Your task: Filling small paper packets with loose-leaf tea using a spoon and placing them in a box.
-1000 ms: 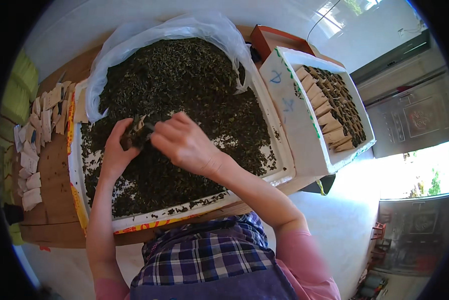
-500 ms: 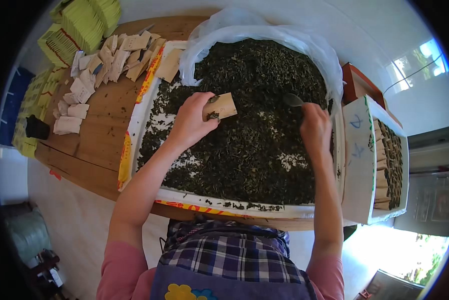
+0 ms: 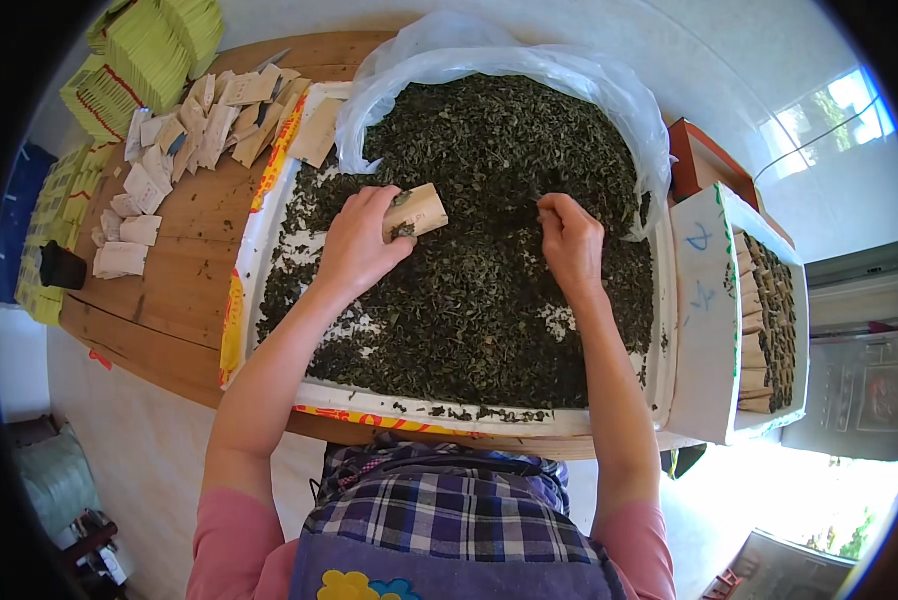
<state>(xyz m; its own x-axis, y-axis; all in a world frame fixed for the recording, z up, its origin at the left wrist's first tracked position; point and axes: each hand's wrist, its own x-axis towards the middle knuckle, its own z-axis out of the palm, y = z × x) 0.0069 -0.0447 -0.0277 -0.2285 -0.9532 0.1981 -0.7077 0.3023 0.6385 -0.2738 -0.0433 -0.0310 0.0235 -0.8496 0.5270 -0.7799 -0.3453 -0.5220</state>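
Observation:
My left hand (image 3: 354, 240) grips a small brown paper packet (image 3: 427, 209), bulged into a curve, over the left-centre of a shallow white tray (image 3: 314, 392). Dark dried leaves (image 3: 449, 310) cover most of that tray and rise into a mound at the back. To the right, level with the packet and apart from it, my right hand (image 3: 574, 245) is closed on a spoon. Its bowl is barely visible against the dark leaves. Behind and around the mound, a clear plastic bag (image 3: 354, 115) lies bunched up.
At the right stands a white box (image 3: 704, 320) holding rows of upright packets (image 3: 756, 345), with a reddish-brown box (image 3: 704, 160) behind it. Loose paper packets (image 3: 144, 190), yellow-green stacks (image 3: 159, 45) and a black cup (image 3: 62, 266) are on the wooden table (image 3: 184, 290) at left.
My right hand has moved left with the spoon, toward the packet. The packet in my left hand has become more rounded. The whole view has shifted slightly.

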